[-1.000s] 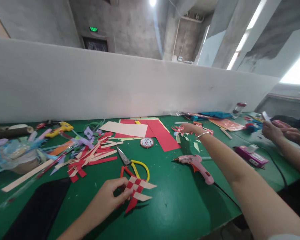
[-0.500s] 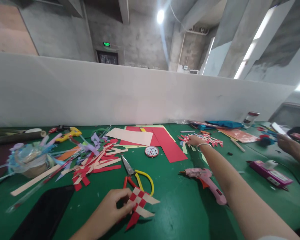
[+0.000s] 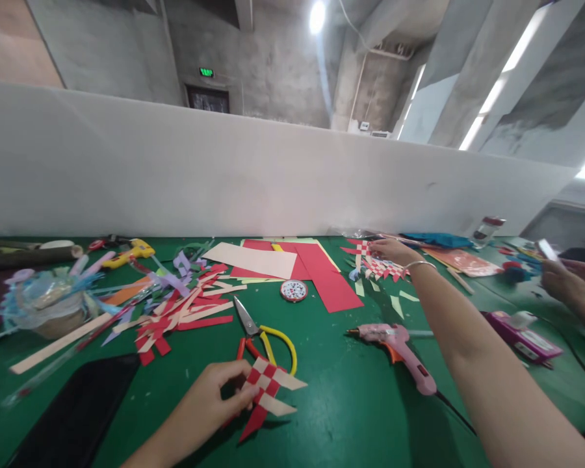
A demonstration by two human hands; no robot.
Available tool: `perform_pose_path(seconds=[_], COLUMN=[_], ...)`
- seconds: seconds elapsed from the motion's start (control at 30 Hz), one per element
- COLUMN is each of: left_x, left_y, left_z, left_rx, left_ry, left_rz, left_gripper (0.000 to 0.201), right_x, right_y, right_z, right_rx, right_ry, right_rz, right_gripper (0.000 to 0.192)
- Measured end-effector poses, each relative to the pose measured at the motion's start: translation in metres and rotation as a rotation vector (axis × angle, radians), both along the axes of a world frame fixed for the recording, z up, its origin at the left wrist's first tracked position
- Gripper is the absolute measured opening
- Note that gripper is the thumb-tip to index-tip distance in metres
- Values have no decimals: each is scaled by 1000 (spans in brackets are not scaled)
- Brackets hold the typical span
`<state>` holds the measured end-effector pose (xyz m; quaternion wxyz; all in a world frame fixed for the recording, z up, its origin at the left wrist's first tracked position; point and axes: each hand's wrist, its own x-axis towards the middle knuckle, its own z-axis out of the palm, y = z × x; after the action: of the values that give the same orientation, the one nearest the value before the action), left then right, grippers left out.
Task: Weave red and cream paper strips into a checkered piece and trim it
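Observation:
My left hand (image 3: 224, 395) is closed, pinching a red-and-cream woven paper fish (image 3: 264, 379) with pointed strip ends, low over the table's front. Just behind it lie scissors (image 3: 258, 331) with red and yellow handles, partly covered by the fish. My right hand (image 3: 389, 249) reaches to the back right, its fingers closed on the edge of another woven paper fish (image 3: 363, 249). Below that hand sit more checkered woven pieces (image 3: 383, 268) and pale green paper scraps (image 3: 396, 305). A pink glue gun (image 3: 394, 348) rests left of my right forearm.
Loose red and cream paper strips (image 3: 185, 312) are heaped at left, beside a black phone-like slab (image 3: 78, 413). Paper sheets (image 3: 331, 279) and a round patterned tin (image 3: 293, 290) lie mid-table. A purple power strip (image 3: 521, 335) and another person's hand (image 3: 565, 279) are at right.
My right hand has risen slightly from the woven pile, bringing one woven paper fish up with it. My left hand keeps its hold. The view has shifted a little.

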<state>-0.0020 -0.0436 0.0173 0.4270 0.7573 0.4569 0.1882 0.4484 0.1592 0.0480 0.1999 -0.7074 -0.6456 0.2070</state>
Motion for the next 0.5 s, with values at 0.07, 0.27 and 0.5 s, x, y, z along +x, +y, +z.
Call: perform_pose_path(seconds=[0.07, 0.27, 0.5], left_x=[0, -3, -3], left_y=[0, -2, -1], left_z=[0, 0, -1], left_rx=[0, -10, -13], left_ry=[-11, -15, -21], left_rz=[-7, 12, 9], left_gripper=[38, 43, 46], right_x=[-1, -15, -27], right_y=[-4, -13, 7], right_z=[2, -9, -19], right_rx=[-83, -268, -193], right_ry=[-19, -172, -375], right_rz=[12, -9, -82], right_gripper=[33, 31, 31])
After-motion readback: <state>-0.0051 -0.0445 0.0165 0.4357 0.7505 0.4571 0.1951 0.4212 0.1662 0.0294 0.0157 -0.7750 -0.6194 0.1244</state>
